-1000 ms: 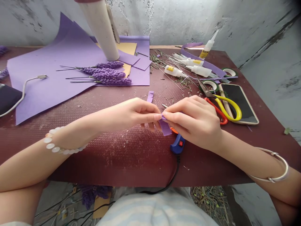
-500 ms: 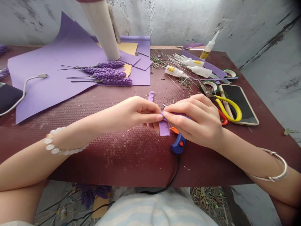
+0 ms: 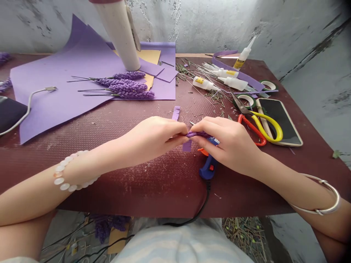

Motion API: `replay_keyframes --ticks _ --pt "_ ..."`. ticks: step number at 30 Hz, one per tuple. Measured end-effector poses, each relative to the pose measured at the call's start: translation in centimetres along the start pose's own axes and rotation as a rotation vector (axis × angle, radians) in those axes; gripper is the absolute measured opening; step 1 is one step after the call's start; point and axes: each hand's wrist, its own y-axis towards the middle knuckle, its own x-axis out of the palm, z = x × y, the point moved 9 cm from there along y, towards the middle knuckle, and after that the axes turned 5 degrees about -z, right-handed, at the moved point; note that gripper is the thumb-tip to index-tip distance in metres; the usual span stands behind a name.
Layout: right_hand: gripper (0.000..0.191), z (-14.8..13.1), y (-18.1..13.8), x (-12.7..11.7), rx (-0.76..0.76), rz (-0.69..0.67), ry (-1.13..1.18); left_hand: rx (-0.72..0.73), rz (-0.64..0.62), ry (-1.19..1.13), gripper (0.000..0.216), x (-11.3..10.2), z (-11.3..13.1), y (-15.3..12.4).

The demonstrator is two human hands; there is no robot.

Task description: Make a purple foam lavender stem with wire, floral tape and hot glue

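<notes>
Between both hands lies a slim, twisted purple paper flower spike point(image 3: 201, 134), largely covered by fingers. My left hand point(image 3: 164, 133) pinches its left end, thumb against fingertips. My right hand point(image 3: 229, 140) is closed on it from the right. A light purple fringed paper strip point(image 3: 187, 146) hangs below the fingertips; whether it joins the spike I cannot tell. Farther up, another length of fringed purple paper point(image 3: 176, 113) shows behind my left hand. Under my right hand rests a blue hot glue gun point(image 3: 208, 168) with a red switch, its front partly hidden.
Finished purple flower stems point(image 3: 127, 86) lie on purple paper sheets point(image 3: 57, 84) at the left back, near a white cylinder point(image 3: 120, 36). Right of centre are glue bottles point(image 3: 204, 83), thin wires, tape rolls point(image 3: 246, 99), scissors point(image 3: 267, 126) and a phone point(image 3: 282, 120).
My left hand has rolled over, knuckles higher. My right hand has shifted slightly down, uncovering the scissors' red handle and more of the purple spike. Less of the hanging strip shows.
</notes>
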Motion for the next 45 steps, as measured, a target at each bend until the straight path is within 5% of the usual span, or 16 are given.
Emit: replay_keyframes --ticks 9,15,20,25,33,37,45 --pt "0.010 -0.4 0.0 -0.5 -0.045 0.058 -0.046 -0.157 -0.187 -0.559 0.031 1.0 -1.1 0.2" --pt "0.006 -1.3 -0.1 -1.0 -0.173 0.151 -0.148 -0.160 -0.282 -0.704 0.029 1.5 -1.2 0.0" --pt "0.007 -2.9 -0.9 -1.2 -0.312 0.239 -0.368 -0.178 -0.292 -0.712 0.023 1.5 -1.3 0.1" --pt "0.007 -4.0 -1.4 -1.1 -0.393 0.259 -0.522 -0.180 -0.130 -0.630 0.014 0.2 -1.5 0.2" --pt "0.023 -2.0 -0.2 -0.6 -0.169 0.165 -0.245 -0.181 0.090 -0.147 0.013 -1.1 -1.0 -0.3" --pt "0.014 -1.8 0.1 -0.2 -0.155 0.112 -0.234 -0.166 0.056 -0.044 0.014 -0.6 -0.7 -0.1" --pt "0.005 -0.5 0.2 0.1 -0.064 0.043 -0.105 -0.144 -0.158 -0.420 0.024 1.0 -1.7 0.4"
